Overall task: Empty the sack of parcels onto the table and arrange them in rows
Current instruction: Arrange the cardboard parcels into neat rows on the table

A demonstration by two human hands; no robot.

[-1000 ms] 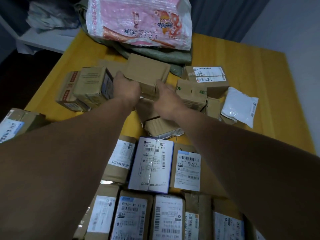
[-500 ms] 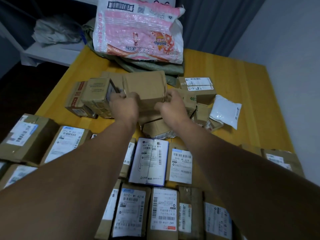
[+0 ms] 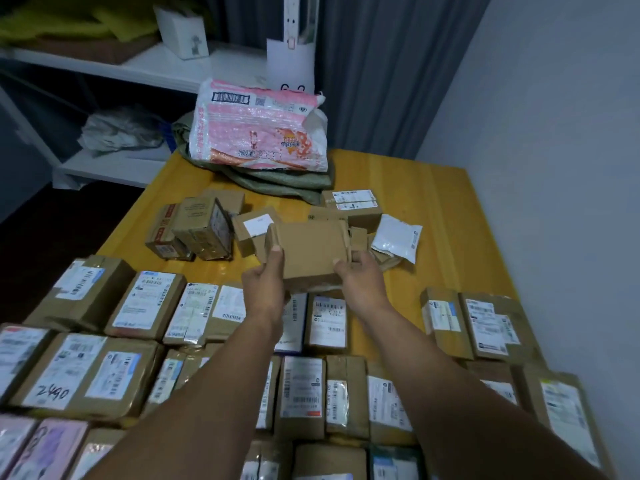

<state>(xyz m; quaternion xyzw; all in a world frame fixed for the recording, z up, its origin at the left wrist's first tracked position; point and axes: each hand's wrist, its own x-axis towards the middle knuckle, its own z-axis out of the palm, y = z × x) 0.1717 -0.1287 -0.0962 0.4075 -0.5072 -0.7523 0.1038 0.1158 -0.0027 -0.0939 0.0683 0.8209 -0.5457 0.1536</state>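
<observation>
I hold a plain brown cardboard parcel in both hands above the middle of the yellow table. My left hand grips its left end and my right hand grips its right end. Its blank side faces me. Behind it lies a loose heap of unsorted parcels, among them a white padded mailer. Near me, labelled parcels lie in rows. The pink and white sack sits slumped at the table's far edge on a green sack.
White shelving stands beyond the table at the left, with crumpled bags on it. A grey curtain and a pale wall close the back and right. Two labelled parcels lie by the right edge.
Both hands have lifted the brown parcel off the heap and drawn it toward me. My head has tilted up and back, so more rows, the shelving and the curtain show.
</observation>
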